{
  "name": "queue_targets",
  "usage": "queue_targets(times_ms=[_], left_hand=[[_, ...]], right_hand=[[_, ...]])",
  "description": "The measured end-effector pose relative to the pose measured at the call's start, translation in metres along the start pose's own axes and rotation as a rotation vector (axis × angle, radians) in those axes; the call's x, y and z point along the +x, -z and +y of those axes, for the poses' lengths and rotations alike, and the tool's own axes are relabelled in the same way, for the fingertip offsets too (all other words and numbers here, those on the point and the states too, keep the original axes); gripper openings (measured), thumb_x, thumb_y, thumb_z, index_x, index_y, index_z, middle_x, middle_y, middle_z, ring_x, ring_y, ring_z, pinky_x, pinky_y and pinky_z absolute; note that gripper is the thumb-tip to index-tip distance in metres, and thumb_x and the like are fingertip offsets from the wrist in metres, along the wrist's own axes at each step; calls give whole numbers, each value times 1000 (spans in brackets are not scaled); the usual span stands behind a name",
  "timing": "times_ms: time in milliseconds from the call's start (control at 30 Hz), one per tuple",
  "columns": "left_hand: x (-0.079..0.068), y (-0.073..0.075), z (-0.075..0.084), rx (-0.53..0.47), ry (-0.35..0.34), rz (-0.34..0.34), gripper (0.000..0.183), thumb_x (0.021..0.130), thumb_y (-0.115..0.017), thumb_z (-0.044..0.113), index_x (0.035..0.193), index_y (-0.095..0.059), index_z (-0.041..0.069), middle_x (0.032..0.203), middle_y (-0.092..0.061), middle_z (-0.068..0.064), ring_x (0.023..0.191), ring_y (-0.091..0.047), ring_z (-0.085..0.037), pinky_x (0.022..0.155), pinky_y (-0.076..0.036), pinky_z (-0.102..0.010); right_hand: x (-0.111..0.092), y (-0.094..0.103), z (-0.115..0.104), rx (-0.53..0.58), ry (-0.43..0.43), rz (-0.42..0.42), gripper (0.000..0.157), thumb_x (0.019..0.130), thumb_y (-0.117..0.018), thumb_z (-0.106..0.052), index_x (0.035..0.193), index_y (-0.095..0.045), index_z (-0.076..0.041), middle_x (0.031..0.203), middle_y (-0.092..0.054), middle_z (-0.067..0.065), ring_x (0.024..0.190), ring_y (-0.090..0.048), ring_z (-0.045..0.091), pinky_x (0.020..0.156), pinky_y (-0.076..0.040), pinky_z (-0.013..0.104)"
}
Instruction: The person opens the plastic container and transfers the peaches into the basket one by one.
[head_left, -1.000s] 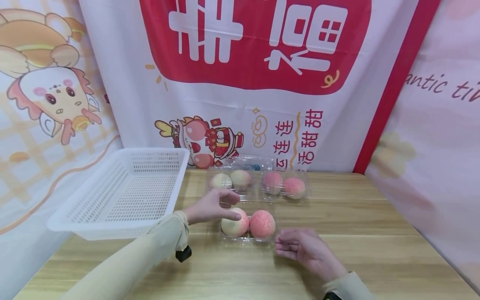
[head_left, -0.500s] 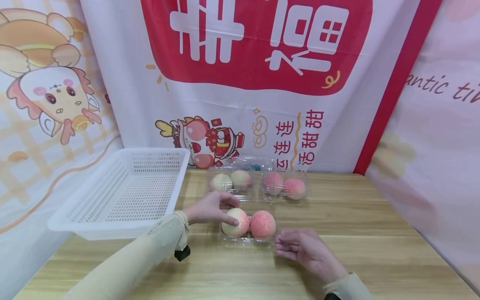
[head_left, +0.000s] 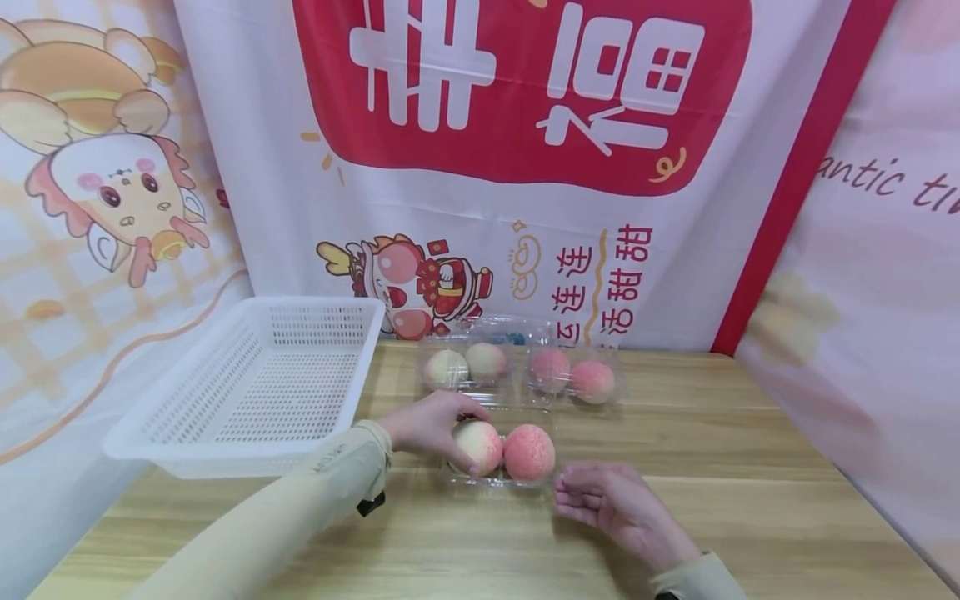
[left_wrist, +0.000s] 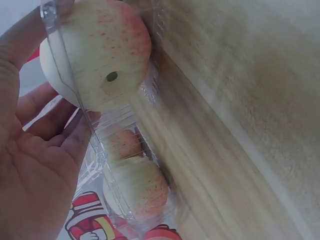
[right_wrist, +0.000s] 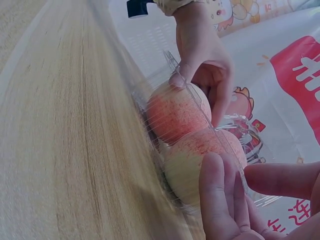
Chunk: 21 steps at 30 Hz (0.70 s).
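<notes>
Head view: front clear pack (head_left: 497, 482) sits on the bench (head_left: 465, 550) at lower centre of the frame, left peach (head_left: 485, 442) and right peach (head_left: 529, 452) side by side inside.
Left hand (head_left: 433, 425): thumb and fingers bend round the left peach.
Right hand (head_left: 618, 508): fingers curl at the pack's right end; in the right wrist view they appear to pinch its rim.
Peach slip: likely if the round surface gives the left thumb too little purchase.
Pack tilt: possible if the left hand pulls on the thin wall, or the right hand loosens.
Rear left pack (head_left: 495, 393): just above the left hand in the frame; fingertips may nudge it.
White basket (head_left: 202, 452): left of frame; the left sleeve (head_left: 337, 475) may catch its near corner, contact unclear.
</notes>
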<state>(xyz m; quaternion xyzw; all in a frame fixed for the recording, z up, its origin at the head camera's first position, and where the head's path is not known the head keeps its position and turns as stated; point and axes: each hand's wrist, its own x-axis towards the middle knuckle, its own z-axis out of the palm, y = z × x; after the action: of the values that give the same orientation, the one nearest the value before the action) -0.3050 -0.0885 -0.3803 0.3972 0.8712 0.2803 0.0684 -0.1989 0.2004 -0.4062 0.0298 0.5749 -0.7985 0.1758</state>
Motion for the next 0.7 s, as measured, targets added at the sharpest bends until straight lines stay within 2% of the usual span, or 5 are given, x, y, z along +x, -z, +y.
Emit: queue_targets(times_ms=[167,467,700], left_hand=[[0,-1,0,63,-22,0,67,61,-94,33,119,-67,12,111,-66,9,100,-59,-8,84,-51,-29],[0,-5,-6,56,-70,29,64,61,-93,35,117,-68,15,108,-67,11,97,-60,-6,82,-52,-27],[3,-4,-7,104,-81,52,69,63,-91,40,120,-66,11,113,-65,8,102,-58,-9,85,-50,-30]], right_hand=[[0,-1,0,-6,-4,-1,10,89,-61,4,97,-66,7,87,-70,14,83,-68,23,84,-56,39],[0,-1,1,-3,-6,-6,10,89,-61,4,96,-67,7,87,-70,14,83,-68,23,84,-56,40],[1,1,0,5,-9,-8,10,89,-61,3,97,-67,7,88,-70,14,84,-68,23,86,-56,40]])
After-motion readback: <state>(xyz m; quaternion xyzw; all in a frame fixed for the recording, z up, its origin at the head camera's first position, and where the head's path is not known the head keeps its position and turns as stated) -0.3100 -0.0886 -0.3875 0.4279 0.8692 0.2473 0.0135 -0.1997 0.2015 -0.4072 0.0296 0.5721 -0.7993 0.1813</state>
